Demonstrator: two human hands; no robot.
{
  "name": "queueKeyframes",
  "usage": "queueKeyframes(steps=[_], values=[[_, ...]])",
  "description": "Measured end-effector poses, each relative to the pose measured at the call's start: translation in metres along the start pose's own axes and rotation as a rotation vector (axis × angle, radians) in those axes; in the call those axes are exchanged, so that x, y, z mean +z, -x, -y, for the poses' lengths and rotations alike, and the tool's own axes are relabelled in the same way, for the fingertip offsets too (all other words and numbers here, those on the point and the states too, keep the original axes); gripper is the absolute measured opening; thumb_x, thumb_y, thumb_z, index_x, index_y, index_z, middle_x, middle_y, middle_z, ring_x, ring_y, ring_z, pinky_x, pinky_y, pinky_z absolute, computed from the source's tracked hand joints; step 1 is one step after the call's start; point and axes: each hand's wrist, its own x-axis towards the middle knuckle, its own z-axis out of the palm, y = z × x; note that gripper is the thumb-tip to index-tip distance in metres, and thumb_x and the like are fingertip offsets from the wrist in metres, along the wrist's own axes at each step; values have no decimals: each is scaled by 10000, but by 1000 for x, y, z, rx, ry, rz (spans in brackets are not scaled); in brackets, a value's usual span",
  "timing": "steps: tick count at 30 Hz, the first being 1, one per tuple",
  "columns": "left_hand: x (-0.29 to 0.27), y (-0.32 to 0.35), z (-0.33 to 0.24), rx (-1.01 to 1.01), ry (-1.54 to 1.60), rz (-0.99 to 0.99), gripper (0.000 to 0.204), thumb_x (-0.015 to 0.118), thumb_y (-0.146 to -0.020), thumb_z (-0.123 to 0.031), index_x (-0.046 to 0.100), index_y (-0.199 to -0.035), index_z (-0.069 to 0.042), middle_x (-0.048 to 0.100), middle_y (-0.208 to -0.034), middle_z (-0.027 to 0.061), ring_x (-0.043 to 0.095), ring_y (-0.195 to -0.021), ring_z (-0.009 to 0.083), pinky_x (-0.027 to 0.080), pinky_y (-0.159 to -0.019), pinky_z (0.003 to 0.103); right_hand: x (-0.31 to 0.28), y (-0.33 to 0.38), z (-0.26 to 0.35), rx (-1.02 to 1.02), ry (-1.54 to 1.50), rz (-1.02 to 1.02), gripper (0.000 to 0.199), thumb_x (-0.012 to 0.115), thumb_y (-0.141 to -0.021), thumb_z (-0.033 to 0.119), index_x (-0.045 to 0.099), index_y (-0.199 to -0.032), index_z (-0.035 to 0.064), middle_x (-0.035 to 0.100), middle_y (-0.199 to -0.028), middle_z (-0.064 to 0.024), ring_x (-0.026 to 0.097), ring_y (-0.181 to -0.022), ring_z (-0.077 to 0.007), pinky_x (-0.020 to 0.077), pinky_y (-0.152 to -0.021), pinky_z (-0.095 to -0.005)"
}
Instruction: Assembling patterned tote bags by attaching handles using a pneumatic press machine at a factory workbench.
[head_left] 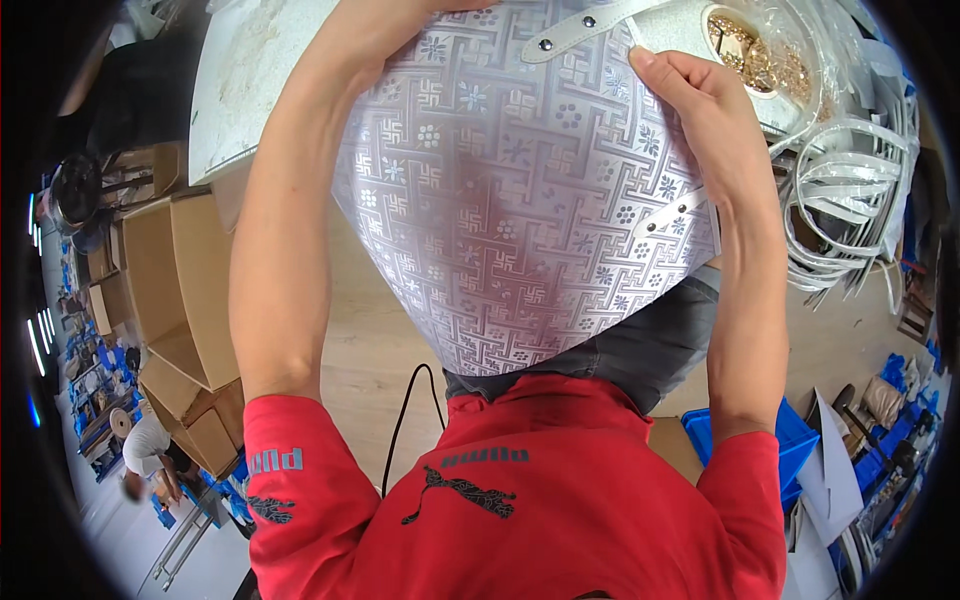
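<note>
A stiff, shiny silver-lilac sheet [500, 210] with a geometric and flower pattern hangs from the worktop down over my lap. One pale strap [568, 35] with two dark studs lies across its upper part, and a second studded strap [668, 218] sits at its right edge. My right hand [695, 88] is closed at the sheet's upper right, thumb against a thin white edge strip beside the first strap. At the top border my left hand [455, 4] is mostly cut off. It is at the sheet's upper left, its fingers out of sight.
A pale worktop [235, 100] extends at far left. An oval container [750, 50] of gold-coloured metal pieces stands far right, near coiled clear-white piping [845, 195]. Cardboard boxes [180, 290] are left, a blue crate [785, 445] right. Another person [148, 445] bends over at lower left.
</note>
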Motion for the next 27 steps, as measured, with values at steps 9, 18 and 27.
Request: queueKeyframes(steps=[9, 18, 27], values=[[-4, 17, -12, -61, -57, -32, 287, 798, -894, -212, 625, -690, -106, 507, -590, -58, 364, -487, 61, 263, -473, 289, -1, 9, 14, 30, -65, 39, 249, 687, -1004, 249, 734, -959, 9, 718, -825, 18, 596, -646, -21, 446, -595, -191], [-1, 48, 4, 216, -159, 138, 296, 797, -892, -236, 748, -1056, 5, 694, -787, -9, 566, -610, 56, 467, -610, 199, 11, 43, 30, 43, -407, 186, 424, 810, -866, 133, 684, -1219, -65, 740, -1109, -116, 700, -971, -165, 539, -894, -302], [-20, 90, 34, 158, -137, 202, 245, 812, -866, -214, 766, -956, 9, 678, -715, 14, 574, -631, 73, 473, -616, 266, -10, 74, 5, 172, -370, 99, 464, 835, -827, 121, 679, -1205, -98, 734, -1106, -141, 694, -1003, -197, 531, -928, -328]])
